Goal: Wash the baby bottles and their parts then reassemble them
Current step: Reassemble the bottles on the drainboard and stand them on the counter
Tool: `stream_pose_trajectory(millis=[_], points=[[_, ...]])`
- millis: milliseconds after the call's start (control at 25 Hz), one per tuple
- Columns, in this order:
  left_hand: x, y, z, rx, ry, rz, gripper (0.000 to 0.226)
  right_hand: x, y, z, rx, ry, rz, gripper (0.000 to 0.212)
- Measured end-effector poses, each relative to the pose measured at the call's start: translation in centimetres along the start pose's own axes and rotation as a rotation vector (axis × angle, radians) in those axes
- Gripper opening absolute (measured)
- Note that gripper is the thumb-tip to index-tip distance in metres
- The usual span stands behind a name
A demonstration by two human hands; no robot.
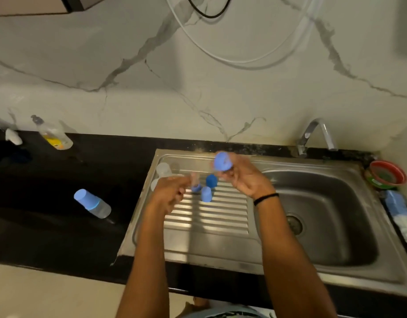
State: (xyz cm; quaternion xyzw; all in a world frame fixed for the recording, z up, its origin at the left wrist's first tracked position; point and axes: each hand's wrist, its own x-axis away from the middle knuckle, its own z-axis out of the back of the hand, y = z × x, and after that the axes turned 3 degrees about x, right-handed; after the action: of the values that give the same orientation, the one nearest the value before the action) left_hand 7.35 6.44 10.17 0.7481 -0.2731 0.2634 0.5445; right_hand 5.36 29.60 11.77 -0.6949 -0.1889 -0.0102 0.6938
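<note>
Steel drainboard (pixel 207 228) mid-frame: right hand (pixel 241 177) pinches light, wet-slick blue cap (pixel 222 161); left hand (pixel 172 193) closed, probably on teat; grip rims.

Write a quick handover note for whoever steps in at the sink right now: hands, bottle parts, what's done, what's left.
Right hand: grip on a blue cap, raised over the drainboard.
Left hand: at a blurred part with a blue ring; grip unclear.
Two more blue caps stand on the drainboard; clear bottle at its back left.
Done: one capped bottle on the counter.
Left: assemble the rest.
</note>
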Motion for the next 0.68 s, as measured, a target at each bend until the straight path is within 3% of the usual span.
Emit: stream_pose_trajectory(millis=[40, 80, 120, 240, 280, 320, 360, 400, 440, 480, 560, 600, 680], points=[[0.2, -0.4, -1.3, -0.128, 0.117, 0.023, 0.028, 0.0, 1.0, -0.4, 0.227, 0.079, -0.126, 0.013], [0.5, -0.7, -1.4, -0.159, 0.144, 0.015, 0.025, 0.1, 1.4, -0.9, 0.427, 0.147, -0.132, 0.018], [0.5, -1.3, -0.4, -0.093, 0.066, -0.084, 0.028, 0.3, 1.6, -1.2, 0.454, 0.208, -0.092, 0.022], [1.2, 0.0, 1.4, 0.342, -0.248, -0.144, 0.049, 0.6, -1.7, -0.1, 0.004, 0.043, 0.131, 0.019], [1.2, 0.6, 1.8, 0.338, -0.216, -0.155, 0.044, 0.2, -2.3, 0.4, -0.214, 0.015, 0.113, 0.018], [0.3, 0.0, 2.2, 0.179, -0.144, -0.128, 0.037, -0.3, -2.3, 0.5, -0.171, 0.035, 0.062, 0.017], [0.0, -0.4, 1.4, -0.025, 0.066, -0.103, 0.030, -0.6, -1.1, 0.4, -0.064, 0.040, -0.054, 0.016], [0.2, -0.7, 0.7, -0.132, 0.184, -0.113, 0.023, -0.6, -0.8, 0.0, 0.159, 0.098, -0.087, 0.019], [0.0, -0.8, 1.2, -0.114, 0.201, -0.181, 0.016, -0.7, -0.1, -0.3, 0.170, 0.131, -0.114, 0.025], [0.3, -0.3, 1.0, 0.024, 0.110, -0.201, 0.015, -0.7, 0.2, -0.2, 0.143, 0.140, -0.071, 0.029], [0.8, 1.1, 1.3, 0.250, -0.125, -0.216, 0.021, -0.9, -0.8, 0.2, -0.149, 0.004, -0.020, 0.025], [0.6, 1.1, 1.4, 0.166, -0.131, -0.230, 0.023, -1.2, -1.0, 0.3, -0.219, 0.014, -0.019, 0.022], [0.1, 1.0, 0.7, -0.190, 0.077, -0.188, 0.016, -2.1, 0.3, 0.4, 0.025, 0.113, -0.115, 0.025]])
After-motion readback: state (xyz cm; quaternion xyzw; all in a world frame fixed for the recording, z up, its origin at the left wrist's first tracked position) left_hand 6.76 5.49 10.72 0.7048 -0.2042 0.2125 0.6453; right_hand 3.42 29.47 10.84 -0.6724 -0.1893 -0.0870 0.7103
